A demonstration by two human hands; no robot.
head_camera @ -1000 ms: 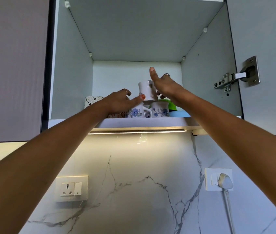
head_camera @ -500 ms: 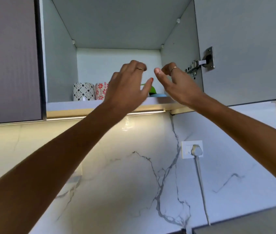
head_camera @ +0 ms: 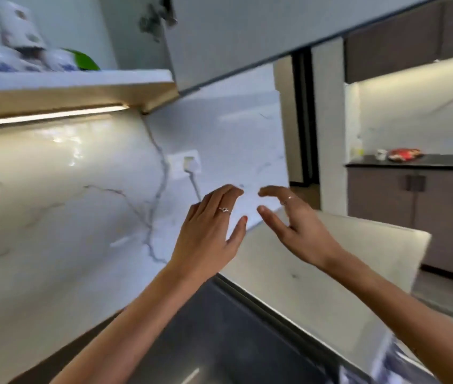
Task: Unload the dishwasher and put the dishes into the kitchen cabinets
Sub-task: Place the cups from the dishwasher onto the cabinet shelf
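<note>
In the head view both hands hang empty with loosely spread fingers, the left hand and right hand close together before the marble wall. The stacked cups sit on the cabinet shelf, up and to the left, nearer the left hand. The dishwasher is probably below, out of sight. No writing is legible.

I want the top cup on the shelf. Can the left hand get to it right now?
Probably yes. The left hand is empty and open, well below the shelf. The cabinet door stands open, and nothing blocks the top cup, stacked on other cups.
</note>
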